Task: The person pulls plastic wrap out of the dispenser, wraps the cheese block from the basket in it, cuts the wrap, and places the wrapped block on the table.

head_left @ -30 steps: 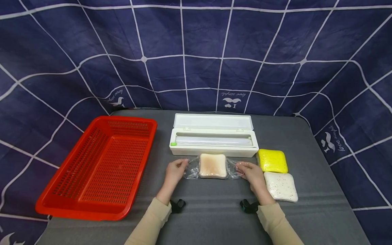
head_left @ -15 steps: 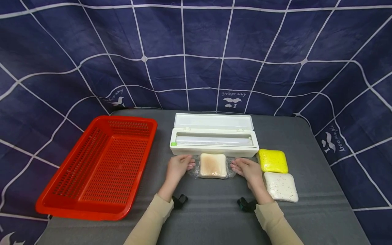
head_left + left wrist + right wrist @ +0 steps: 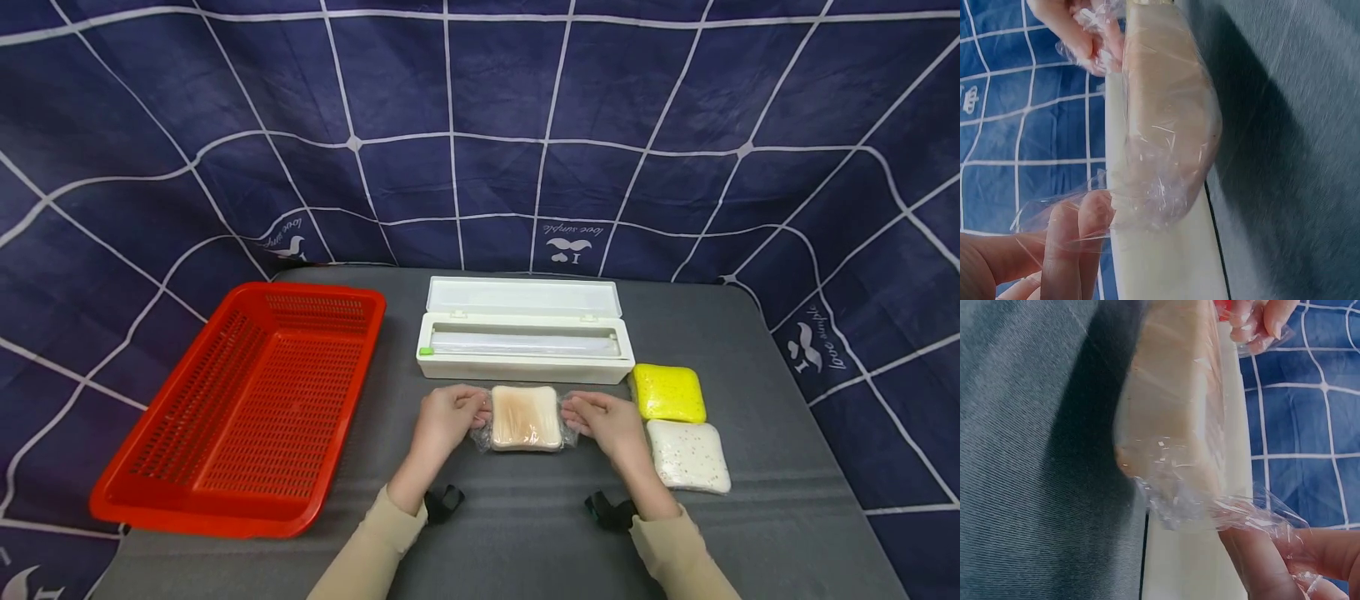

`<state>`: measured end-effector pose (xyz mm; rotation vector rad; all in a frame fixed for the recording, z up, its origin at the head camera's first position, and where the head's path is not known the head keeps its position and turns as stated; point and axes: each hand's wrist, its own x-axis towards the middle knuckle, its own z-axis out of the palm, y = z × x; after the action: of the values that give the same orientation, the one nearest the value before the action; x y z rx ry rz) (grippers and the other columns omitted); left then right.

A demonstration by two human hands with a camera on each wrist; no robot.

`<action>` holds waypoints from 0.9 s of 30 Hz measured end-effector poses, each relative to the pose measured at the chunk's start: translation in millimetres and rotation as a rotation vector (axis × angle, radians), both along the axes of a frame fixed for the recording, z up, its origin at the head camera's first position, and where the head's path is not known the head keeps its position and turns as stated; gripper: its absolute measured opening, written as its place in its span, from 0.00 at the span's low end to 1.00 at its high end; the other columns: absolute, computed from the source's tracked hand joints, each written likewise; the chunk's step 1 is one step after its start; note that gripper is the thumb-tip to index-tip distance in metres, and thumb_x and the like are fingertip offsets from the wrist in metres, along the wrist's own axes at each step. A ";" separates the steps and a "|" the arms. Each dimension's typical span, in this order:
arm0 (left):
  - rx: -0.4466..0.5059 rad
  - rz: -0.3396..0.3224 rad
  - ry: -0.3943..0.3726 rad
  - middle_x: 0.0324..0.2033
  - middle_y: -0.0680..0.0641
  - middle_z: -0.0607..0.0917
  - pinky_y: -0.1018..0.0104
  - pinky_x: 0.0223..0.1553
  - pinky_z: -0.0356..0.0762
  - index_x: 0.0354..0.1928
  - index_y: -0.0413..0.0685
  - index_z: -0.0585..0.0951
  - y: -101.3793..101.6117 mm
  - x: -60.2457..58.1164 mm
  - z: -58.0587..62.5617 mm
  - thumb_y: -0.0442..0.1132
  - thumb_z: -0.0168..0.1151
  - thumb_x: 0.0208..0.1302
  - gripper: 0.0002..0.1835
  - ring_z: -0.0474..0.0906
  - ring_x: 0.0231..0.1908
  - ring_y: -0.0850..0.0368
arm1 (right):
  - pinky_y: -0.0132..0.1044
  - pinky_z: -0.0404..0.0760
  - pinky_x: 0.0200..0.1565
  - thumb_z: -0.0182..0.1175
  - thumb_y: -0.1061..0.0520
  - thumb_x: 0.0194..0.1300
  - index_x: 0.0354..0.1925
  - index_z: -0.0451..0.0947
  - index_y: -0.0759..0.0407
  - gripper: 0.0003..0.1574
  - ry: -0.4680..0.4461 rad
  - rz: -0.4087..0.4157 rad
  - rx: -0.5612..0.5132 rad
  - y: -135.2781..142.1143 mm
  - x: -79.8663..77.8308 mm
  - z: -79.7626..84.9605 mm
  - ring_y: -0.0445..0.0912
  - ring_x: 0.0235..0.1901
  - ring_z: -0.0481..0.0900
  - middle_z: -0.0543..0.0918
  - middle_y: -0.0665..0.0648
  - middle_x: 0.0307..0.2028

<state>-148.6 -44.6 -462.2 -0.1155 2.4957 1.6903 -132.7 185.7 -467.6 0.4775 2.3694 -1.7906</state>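
A toasted bread slice (image 3: pixel 527 418) wrapped in clear cling film (image 3: pixel 1157 194) hangs between my two hands, raised over the table with its shadow below. My left hand (image 3: pixel 450 417) pinches the gathered film at the left end, thumb against fingers. At the right end, my right hand (image 3: pixel 609 423) pinches the other film tail, which bunches between thumb and fingers (image 3: pixel 1254 562) in the right wrist view. The film lies tight and creased over the bread (image 3: pixel 1166 400), with loose crinkled ends at both sides.
Behind the bread stands a white cling film dispenser (image 3: pixel 525 370), lid up, roll inside, green slider at left. A red plastic basket (image 3: pixel 367 367) sits at left. A yellow wrapped slice (image 3: pixel 667 394) and a white speckled one (image 3: pixel 687 456) lie at right on the grey table (image 3: pixel 525 542).
Both hands have closed in from the film's outer ends to beside the bread and pinch the film there. The wrapped slice has risen and shifted slightly toward me.
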 end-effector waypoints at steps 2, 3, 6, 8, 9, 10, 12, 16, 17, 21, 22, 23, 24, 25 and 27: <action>-0.003 -0.024 0.005 0.28 0.42 0.89 0.71 0.29 0.83 0.42 0.34 0.86 1.9 4.6 -1.4 0.33 0.61 0.67 0.10 0.87 0.28 0.58 | 0.32 0.85 0.39 0.58 0.59 0.71 0.56 0.78 0.71 0.20 -0.006 0.011 0.034 -1.9 3.2 -1.1 0.47 0.41 0.89 0.86 0.68 0.47; -0.002 -0.034 0.007 0.28 0.42 0.89 0.71 0.29 0.83 0.42 0.33 0.86 2.8 6.7 -2.4 0.33 0.60 0.67 0.09 0.87 0.27 0.58 | 0.32 0.85 0.38 0.58 0.59 0.71 0.56 0.78 0.71 0.20 -0.005 0.015 0.046 -3.0 4.7 -2.1 0.48 0.41 0.89 0.86 0.68 0.46; -0.008 -0.051 0.003 0.27 0.42 0.89 0.73 0.29 0.83 0.41 0.33 0.86 4.4 11.4 -6.9 0.33 0.60 0.68 0.10 0.87 0.27 0.59 | 0.32 0.85 0.37 0.58 0.60 0.71 0.55 0.79 0.71 0.19 0.000 0.019 0.082 -6.0 8.9 -5.1 0.49 0.41 0.89 0.87 0.68 0.45; -0.013 -0.054 0.002 0.27 0.42 0.89 0.73 0.29 0.83 0.41 0.33 0.86 4.5 13.5 -9.9 0.33 0.60 0.68 0.10 0.87 0.27 0.59 | 0.32 0.85 0.37 0.58 0.60 0.70 0.54 0.79 0.71 0.19 0.005 0.022 0.099 -7.1 11.4 -7.2 0.50 0.40 0.89 0.87 0.68 0.44; -0.013 -0.053 0.001 0.28 0.42 0.89 0.73 0.29 0.83 0.41 0.33 0.86 4.3 14.5 -11.5 0.34 0.60 0.68 0.10 0.87 0.27 0.58 | 0.32 0.85 0.37 0.59 0.60 0.70 0.54 0.79 0.71 0.19 0.005 0.026 0.106 -7.3 12.8 -7.6 0.50 0.41 0.89 0.87 0.68 0.44; -0.016 -0.050 0.005 0.28 0.42 0.89 0.73 0.29 0.83 0.42 0.33 0.85 3.8 15.4 -13.0 0.35 0.61 0.68 0.10 0.87 0.28 0.58 | 0.32 0.85 0.38 0.59 0.59 0.69 0.54 0.79 0.70 0.20 0.005 0.032 0.116 -7.1 14.2 -8.3 0.50 0.41 0.89 0.87 0.67 0.44; -0.037 -0.033 0.017 0.30 0.42 0.89 0.71 0.29 0.83 0.46 0.34 0.84 2.5 17.6 -15.4 0.37 0.62 0.67 0.12 0.87 0.29 0.57 | 0.35 0.86 0.40 0.60 0.56 0.69 0.55 0.79 0.69 0.22 0.003 0.047 0.158 -5.6 17.4 -9.0 0.51 0.44 0.88 0.87 0.66 0.45; -0.106 0.029 0.043 0.37 0.42 0.87 0.62 0.35 0.83 0.52 0.36 0.79 -1.2 24.4 -20.0 0.44 0.67 0.64 0.21 0.86 0.37 0.51 | 0.46 0.82 0.51 0.62 0.49 0.67 0.62 0.74 0.68 0.32 -0.014 0.057 0.201 -0.1 25.4 -9.1 0.57 0.54 0.83 0.83 0.67 0.54; -0.122 0.041 0.036 0.41 0.40 0.85 0.59 0.38 0.83 0.54 0.36 0.78 -2.0 26.6 -21.1 0.46 0.67 0.64 0.24 0.85 0.40 0.49 | 0.47 0.81 0.53 0.63 0.47 0.67 0.64 0.72 0.68 0.35 -0.023 0.055 0.201 1.3 27.4 -9.4 0.59 0.56 0.81 0.81 0.68 0.56; -0.134 -0.008 -0.029 0.53 0.33 0.80 0.48 0.50 0.80 0.61 0.31 0.73 -3.0 36.6 -25.8 0.51 0.62 0.67 0.32 0.80 0.52 0.39 | 0.47 0.80 0.56 0.62 0.46 0.68 0.69 0.63 0.70 0.42 -0.068 0.071 0.076 3.7 33.6 -12.9 0.61 0.62 0.75 0.75 0.72 0.62; -0.132 -0.033 -0.047 0.55 0.32 0.79 0.47 0.50 0.80 0.63 0.31 0.72 -2.1 38.8 -26.2 0.52 0.60 0.69 0.33 0.79 0.53 0.37 | 0.46 0.80 0.56 0.61 0.47 0.69 0.69 0.62 0.70 0.42 -0.074 0.077 0.037 3.2 34.7 -14.2 0.61 0.62 0.75 0.73 0.73 0.63; -0.125 -0.057 -0.060 0.56 0.32 0.80 0.47 0.50 0.80 0.64 0.31 0.72 -0.9 40.8 -26.6 0.52 0.58 0.70 0.32 0.79 0.54 0.37 | 0.45 0.81 0.55 0.60 0.48 0.70 0.70 0.61 0.71 0.41 -0.078 0.081 0.004 2.3 35.7 -15.2 0.61 0.63 0.75 0.73 0.73 0.63; -0.121 -0.074 -0.066 0.55 0.31 0.80 0.47 0.49 0.80 0.64 0.31 0.72 0.7 42.6 -26.7 0.52 0.56 0.71 0.32 0.80 0.54 0.36 | 0.43 0.81 0.54 0.59 0.49 0.70 0.70 0.60 0.72 0.41 -0.077 0.087 -0.019 0.9 36.4 -16.0 0.61 0.62 0.75 0.72 0.74 0.63; -0.122 -0.083 -0.069 0.54 0.32 0.81 0.47 0.48 0.80 0.64 0.32 0.73 2.5 44.1 -26.5 0.51 0.55 0.72 0.30 0.80 0.53 0.37 | 0.43 0.81 0.54 0.58 0.50 0.71 0.69 0.60 0.73 0.40 -0.072 0.091 -0.030 -0.8 36.9 -16.4 0.61 0.62 0.75 0.72 0.75 0.63; -0.132 -0.084 -0.048 0.51 0.34 0.84 0.48 0.48 0.80 0.61 0.34 0.76 6.5 46.4 -24.7 0.49 0.54 0.72 0.27 0.81 0.52 0.39 | 0.41 0.81 0.53 0.57 0.51 0.72 0.68 0.62 0.74 0.37 -0.054 0.087 -0.035 -4.8 37.4 -16.2 0.60 0.61 0.76 0.72 0.75 0.63</action>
<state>-102.1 -38.1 -486.9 -0.0624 2.5375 1.4736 -95.4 180.8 -483.8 0.4069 2.2824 -1.7555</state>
